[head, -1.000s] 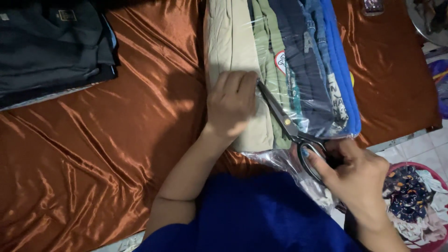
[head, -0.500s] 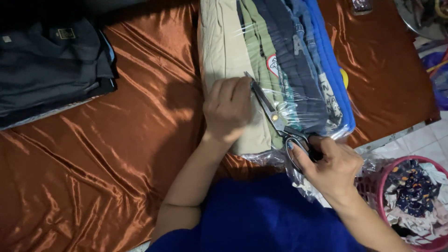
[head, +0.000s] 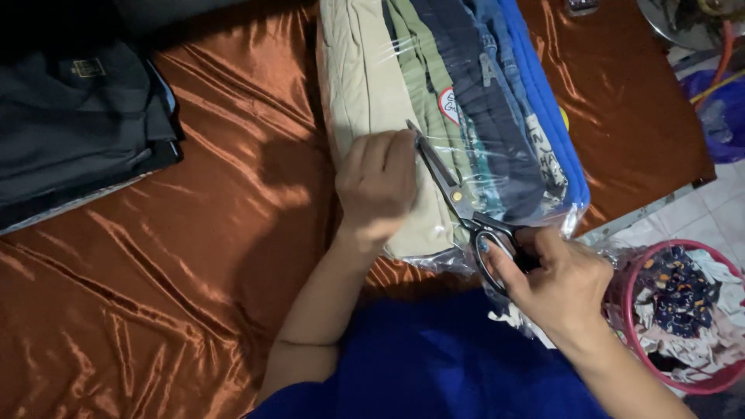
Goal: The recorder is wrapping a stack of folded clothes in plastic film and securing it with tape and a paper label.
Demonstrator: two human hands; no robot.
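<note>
A clear plastic-wrapped bundle of folded clothes (head: 466, 101) in beige, green, navy and blue lies on a table covered with shiny rust-orange cloth (head: 194, 271). My left hand (head: 378, 180) presses flat on the beige part of the bundle near its front end. My right hand (head: 560, 283) grips the black handles of a pair of scissors (head: 458, 198). The blades point up and left along the plastic wrap, with the tip beside my left fingers.
A stack of dark folded garments (head: 74, 124) sits at the table's far left. To the right, off the table's edge, a pink basket (head: 683, 310) holds fabric scraps on a tiled floor. A purple bag (head: 722, 109) lies at the upper right.
The scissors have moved forward along the wrapped bundle, and my right hand has followed them up. My left hand stays pressed on the beige fabric.
</note>
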